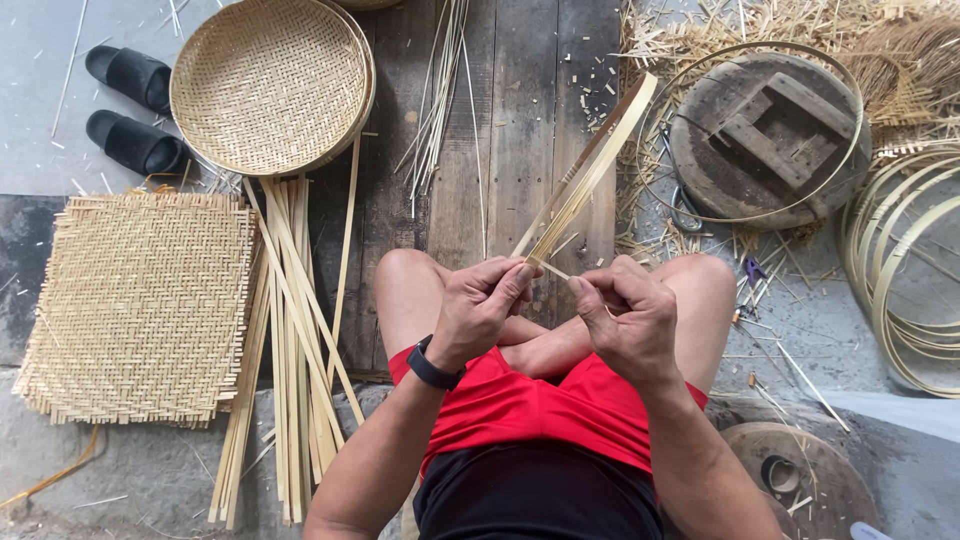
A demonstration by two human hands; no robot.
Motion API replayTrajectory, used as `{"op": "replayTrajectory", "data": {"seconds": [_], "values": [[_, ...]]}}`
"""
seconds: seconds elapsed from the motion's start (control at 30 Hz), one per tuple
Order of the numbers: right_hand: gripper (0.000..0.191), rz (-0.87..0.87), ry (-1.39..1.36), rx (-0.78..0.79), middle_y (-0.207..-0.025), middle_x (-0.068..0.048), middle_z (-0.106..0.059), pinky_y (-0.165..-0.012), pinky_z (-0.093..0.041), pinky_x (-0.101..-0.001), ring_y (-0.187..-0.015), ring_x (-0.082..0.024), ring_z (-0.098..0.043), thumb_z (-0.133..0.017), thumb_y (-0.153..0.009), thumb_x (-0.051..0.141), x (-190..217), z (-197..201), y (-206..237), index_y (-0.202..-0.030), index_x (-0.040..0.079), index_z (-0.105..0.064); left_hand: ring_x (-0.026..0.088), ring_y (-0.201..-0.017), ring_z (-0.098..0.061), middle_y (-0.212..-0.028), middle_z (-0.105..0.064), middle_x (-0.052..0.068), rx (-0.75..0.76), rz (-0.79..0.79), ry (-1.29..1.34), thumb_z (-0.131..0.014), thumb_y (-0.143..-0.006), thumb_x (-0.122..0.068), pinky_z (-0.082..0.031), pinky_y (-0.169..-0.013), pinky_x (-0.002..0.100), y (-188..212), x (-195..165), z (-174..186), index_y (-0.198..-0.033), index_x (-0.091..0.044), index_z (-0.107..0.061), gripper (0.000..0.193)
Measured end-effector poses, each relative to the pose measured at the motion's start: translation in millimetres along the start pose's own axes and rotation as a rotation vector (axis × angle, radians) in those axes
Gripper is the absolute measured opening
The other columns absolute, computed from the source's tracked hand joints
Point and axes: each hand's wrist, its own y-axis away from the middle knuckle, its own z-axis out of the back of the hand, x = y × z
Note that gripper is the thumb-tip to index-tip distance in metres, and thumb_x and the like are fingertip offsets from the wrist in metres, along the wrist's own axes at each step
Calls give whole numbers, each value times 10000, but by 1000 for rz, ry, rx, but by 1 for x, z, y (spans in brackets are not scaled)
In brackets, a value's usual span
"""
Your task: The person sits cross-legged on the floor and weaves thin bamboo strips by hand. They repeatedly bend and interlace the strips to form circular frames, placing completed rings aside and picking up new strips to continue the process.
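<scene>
Two hands closed over the lap, left hand pinching bamboo strip, right hand pinching its split end

round woven tray | flat woven mat (beside loose strips) | black sandals

I see no packages, labels, signs or screens anywhere in my head view.
</scene>
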Motion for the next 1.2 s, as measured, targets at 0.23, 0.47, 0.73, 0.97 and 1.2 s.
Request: {"op": "replayTrajectory", "data": {"seconds": [0.23,0.47,0.73,0.97,1.2], "values": [[76,-25,-13,32,-694,4,-513,-532,-333,-245,-595,-77,-437,-767,-918,63,-4,0,4,-898,1,-728,48,-728,-572,-845,-664,1,27,1,11,-625,-1060,-128,-478,-635,203,0,2,0,-1119,18,-750,201],[69,34,-91,159,-806,-32,-638,-624,-500,-279,-721,-92,-597,-756,-887,29,-50,-15,-17,-954,25,-772,46,-683,-485,-799,-618,-8,79,-9,-173,-633,-1044,-93,-409,-575,211,6,7,-7,-1028,29,-764,180],[177,253,240,31,-824,-27,-724,-715,-501,-356,-804,-183,-640,-853,-798,209,-40,-6,-21,-875,63,-787,132,-628,-463,-702,-505,58,89,-169,-413,-677,-991,-59,-392,-567,297,4,-3,-14,-1103,13,-742,148],[181,445,558,112,-948,-81,-726,-789,-488,-455,-943,-281,-678,-796,-825,214,30,29,-42,-953,93,-751,196,-623,-594,-767,-617,107,97,-315,-544,-681,-963,-73,-466,-570,322,-6,-5,-18,-1091,-20,-736,149],[210,-21,-402,236,-988,-40,-750,-873,-599,-387,-957,-176,-753,-578,-1019,77,34,30,-18,-1219,69,-640,168,-593,-562,-680,-601,94,46,-199,-501,-672,-1003,-86,-435,-559,324,-18,-4,-20,-961,15,-726,122]]}}
